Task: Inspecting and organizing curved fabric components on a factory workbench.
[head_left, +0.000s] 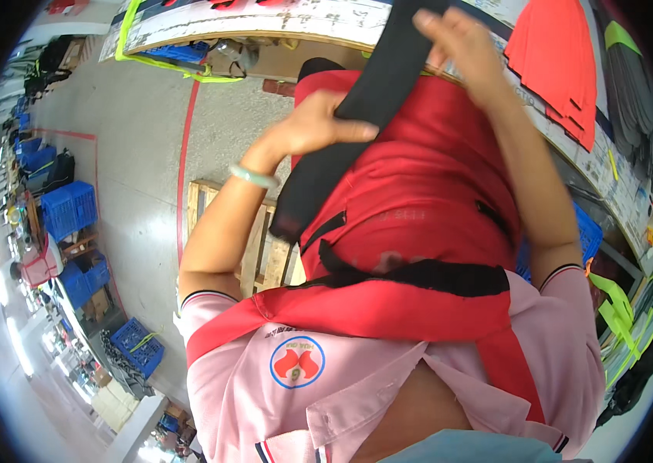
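Note:
A long black fabric strip point(392, 65) runs slantwise in front of my red apron point(427, 177), from the workbench's edge down toward my left forearm. My left hand point(319, 123), with a pale bangle on its wrist, is closed round the strip's middle, thumb lying across the top. Higher up, the fingers of my right hand point(461, 46) grip the strip's right edge near its far end, slightly blurred. The strip's lower end point(289, 220) hangs free beside the apron. Its far end runs out of the picture at the top.
On the worn white workbench point(303, 23) lies a fanned stack of coral-red fabric pieces point(554, 65). Grey pieces point(627, 92) hang in a bundle at the far right. A wooden pallet point(253, 255) stands by my left side. Blue crates point(69, 210) line the floor further left.

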Tool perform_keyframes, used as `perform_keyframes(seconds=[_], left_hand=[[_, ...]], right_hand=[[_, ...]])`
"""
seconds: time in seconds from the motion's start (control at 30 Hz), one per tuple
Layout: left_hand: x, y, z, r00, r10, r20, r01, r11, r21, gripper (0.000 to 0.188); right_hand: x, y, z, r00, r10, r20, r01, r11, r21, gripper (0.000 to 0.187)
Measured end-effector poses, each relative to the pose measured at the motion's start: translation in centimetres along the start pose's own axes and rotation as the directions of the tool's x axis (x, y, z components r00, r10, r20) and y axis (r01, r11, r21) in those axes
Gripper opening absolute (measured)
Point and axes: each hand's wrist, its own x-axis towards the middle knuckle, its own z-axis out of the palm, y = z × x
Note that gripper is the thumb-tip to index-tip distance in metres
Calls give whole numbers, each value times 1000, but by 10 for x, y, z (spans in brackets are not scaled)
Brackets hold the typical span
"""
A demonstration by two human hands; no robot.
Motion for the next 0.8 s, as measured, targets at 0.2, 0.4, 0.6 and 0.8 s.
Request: perform_keyframes(seconds=[0.2,0.4,0.6,0.8], left_hand=[[-66,-46,-2,943,-214,-256,118,932,-344,31],[-49,-59,-10,605,-182,-775,-603,532,-595,15],[-51,-71,22,765,-155,-625,-398,650,-648,18],[-45,-89,38,876,-109,-469,-375,455,-808,21]], right_hand=[[30,-48,6,991,-135,-9,129,928,351,37],[-54,8,122,691,118,713,-263,960,96,35],[-55,26,139,772,208,601,-272,962,15,24],[-55,27,131,789,127,600,-144,989,-20,19]])
